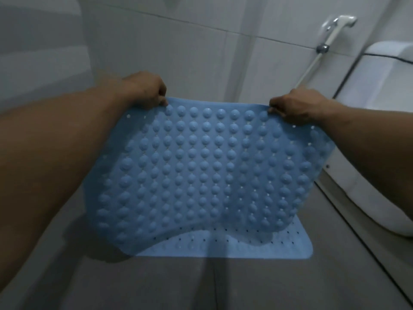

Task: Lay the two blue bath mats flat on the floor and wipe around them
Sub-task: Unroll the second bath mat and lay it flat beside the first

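Observation:
I hold a blue rubber bath mat (201, 171) up in the air, its suction-cup underside facing me. My left hand (147, 91) pinches its top left corner and my right hand (299, 106) pinches its top right corner. The mat sags in the middle and hangs down towards the floor. Beneath it lies a second blue bath mat (257, 247) flat on the grey floor, with small holes along its near edge. Most of this second mat is hidden behind the held one.
A white toilet (384, 135) stands at the right, close to the mats. A white bidet sprayer (337, 27) with its hose hangs on the tiled wall (178, 52) behind. Grey floor tiles (201, 285) stretch towards me.

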Motion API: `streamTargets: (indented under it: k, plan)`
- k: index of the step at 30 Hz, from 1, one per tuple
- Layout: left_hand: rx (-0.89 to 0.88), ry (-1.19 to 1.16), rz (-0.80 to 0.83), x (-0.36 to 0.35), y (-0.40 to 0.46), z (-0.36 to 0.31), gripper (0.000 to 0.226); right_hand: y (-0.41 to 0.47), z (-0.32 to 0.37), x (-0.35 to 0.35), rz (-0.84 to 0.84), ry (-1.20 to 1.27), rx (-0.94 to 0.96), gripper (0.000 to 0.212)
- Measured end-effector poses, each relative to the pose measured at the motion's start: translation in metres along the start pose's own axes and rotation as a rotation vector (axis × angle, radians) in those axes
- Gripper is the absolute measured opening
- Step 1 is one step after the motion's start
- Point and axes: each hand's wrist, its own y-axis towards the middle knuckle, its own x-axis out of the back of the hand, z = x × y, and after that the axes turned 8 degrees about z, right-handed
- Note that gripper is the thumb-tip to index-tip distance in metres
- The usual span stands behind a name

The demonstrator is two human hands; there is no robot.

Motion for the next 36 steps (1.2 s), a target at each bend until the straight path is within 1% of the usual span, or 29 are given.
streamTargets:
  k: [2, 6, 8, 10, 11, 12, 13, 16, 18, 20, 21, 24, 26, 28, 29, 31, 32, 34, 36]
  plan:
    - [-0.009, 0.019, 0.100, -0.003, 0.003, -0.009, 0.023, -0.019, 0.003, -0.006, 0.068, 0.007, -0.010, 0.031]
    - [-0.009, 0.010, 0.381, -0.025, 0.011, -0.026, 0.024, -0.050, 0.000, -0.027, 0.318, 0.122, -0.026, 0.026]
    - [0.030, -0.048, 0.591, -0.044, 0.016, -0.034, 0.026, -0.058, -0.002, -0.050, 0.460, 0.176, -0.032, 0.030]
    - [0.110, -0.125, 0.830, -0.068, 0.019, -0.037, 0.036, -0.060, -0.001, -0.084, 0.575, 0.239, -0.033, 0.029]
    - [0.137, -0.145, 0.926, -0.082, 0.019, -0.038, 0.040, -0.060, 0.001, -0.103, 0.616, 0.255, -0.024, 0.028]
    - [0.139, -0.148, 0.986, -0.097, 0.020, -0.038, 0.041, -0.060, 0.002, -0.125, 0.648, 0.278, -0.019, 0.030]
    - [0.118, -0.125, 0.994, -0.113, 0.019, -0.041, 0.040, -0.061, 0.005, -0.148, 0.661, 0.303, -0.020, 0.034]
    - [0.019, -0.048, 0.851, -0.167, 0.016, -0.044, 0.036, -0.060, 0.016, -0.215, 0.631, 0.328, -0.008, 0.047]
    - [-0.016, 0.035, 0.732, -0.196, 0.015, -0.046, 0.045, -0.057, 0.025, -0.250, 0.555, 0.324, -0.016, 0.053]
    - [-0.056, 0.119, 0.576, -0.220, 0.014, -0.048, 0.055, -0.055, 0.034, -0.281, 0.464, 0.228, -0.012, 0.051]
    - [-0.069, 0.165, 0.518, -0.231, 0.012, -0.049, 0.056, -0.055, 0.038, -0.294, 0.425, 0.204, -0.018, 0.051]
    - [-0.066, 0.338, 0.456, -0.268, 0.003, -0.044, 0.047, -0.051, 0.048, -0.332, 0.378, 0.234, -0.068, 0.048]
    - [-0.034, 0.380, 0.470, -0.295, -0.003, -0.032, 0.045, -0.050, 0.052, -0.354, 0.347, 0.232, -0.088, 0.043]
    - [-0.011, 0.427, 0.430, -0.315, -0.012, -0.023, 0.049, -0.055, 0.057, -0.368, 0.287, 0.210, -0.099, 0.043]
    - [-0.005, 0.442, 0.397, -0.324, -0.017, -0.022, 0.055, -0.060, 0.061, -0.372, 0.249, 0.219, -0.101, 0.045]
    - [0.005, 0.372, 0.354, -0.342, -0.027, -0.038, 0.069, -0.073, 0.076, -0.379, 0.202, 0.321, -0.098, 0.054]
    - [0.011, 0.303, 0.366, -0.351, -0.033, -0.050, 0.073, -0.081, 0.088, -0.381, 0.212, 0.398, -0.093, 0.058]
    - [0.027, 0.170, 0.415, -0.371, -0.045, -0.076, 0.075, -0.096, 0.117, -0.386, 0.283, 0.531, -0.077, 0.063]
    - [0.067, 0.051, 0.465, -0.393, -0.059, -0.102, 0.071, -0.109, 0.143, -0.392, 0.382, 0.621, -0.101, 0.062]
